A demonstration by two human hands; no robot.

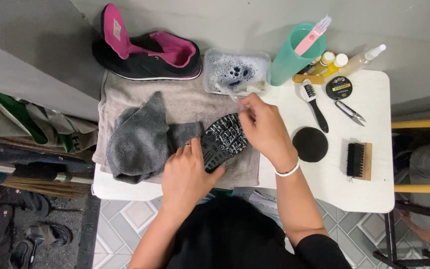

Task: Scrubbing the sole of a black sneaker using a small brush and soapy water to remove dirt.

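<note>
My left hand [187,174] grips a black shoe turned sole-up [223,139], partly wrapped in a grey cloth [140,137], on a beige towel [185,99]. My right hand [265,129] holds a small clear-handled brush [235,95] above the sole's toe end, its tip close to the plastic tub of soapy water [235,69]. The brush is blurred.
A second black shoe with pink lining [148,50] lies at the back left. On the white table [369,194] are a green cup with a pink brush [297,52], small bottles [332,62], a round tin [338,87], scissors [349,110], a black-handled brush [314,104], a black pad [310,144] and a wooden brush [359,160].
</note>
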